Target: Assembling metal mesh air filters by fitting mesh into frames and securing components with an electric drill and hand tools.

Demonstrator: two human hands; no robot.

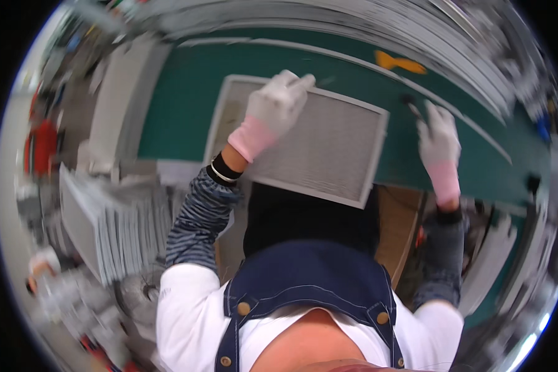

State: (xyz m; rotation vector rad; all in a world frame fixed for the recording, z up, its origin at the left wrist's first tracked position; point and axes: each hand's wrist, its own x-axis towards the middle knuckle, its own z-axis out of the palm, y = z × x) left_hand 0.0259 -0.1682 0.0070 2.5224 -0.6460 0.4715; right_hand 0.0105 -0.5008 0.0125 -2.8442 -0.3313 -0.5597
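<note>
A mesh screen in a thin white rectangular frame [328,142] lies on the green work surface, its near edge at my lap. My left hand [278,102], in a white glove with a pink cuff, is over the frame's far edge. Its fingers are closed together; what they hold, if anything, is too blurred to make out. To the right of the screen, my right hand [440,139], gloved the same way, is closed around a small dark-tipped hand tool [413,109]. Motion smears the tool, so its exact kind does not show.
A yellow tool [400,62] lies at the far right, beside a long pale strip [341,56] that curves across the green table [180,99]. Long white profiles [409,34] are stacked behind. Several pale panels [121,226] stand at my left.
</note>
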